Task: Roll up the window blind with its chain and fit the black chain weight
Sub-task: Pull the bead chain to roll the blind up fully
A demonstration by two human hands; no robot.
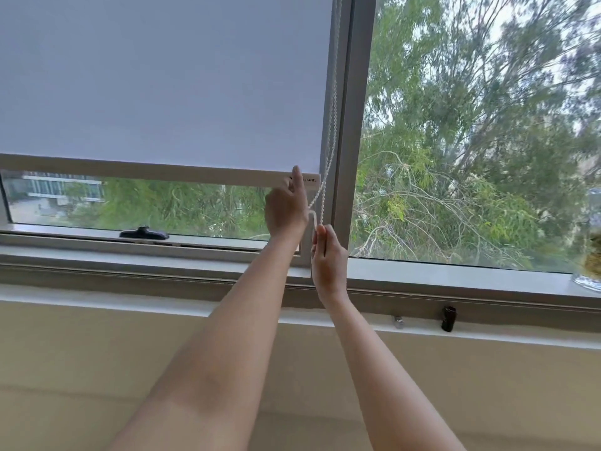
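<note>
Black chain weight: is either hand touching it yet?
Apart. The head view shows the black chain weight alone on the ledge below the window, with bare ledge between it and the right hand; the left hand is farther off.

Grey window frame (353, 92), trees (471, 125) outside, beige wall (97, 353).

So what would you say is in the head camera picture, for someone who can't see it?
Two bare hands, left hand and right hand, grip the white beaded blind chain beside a white roller blind pulled most of the way down. A small black chain weight sits on the ledge below the window.
</note>
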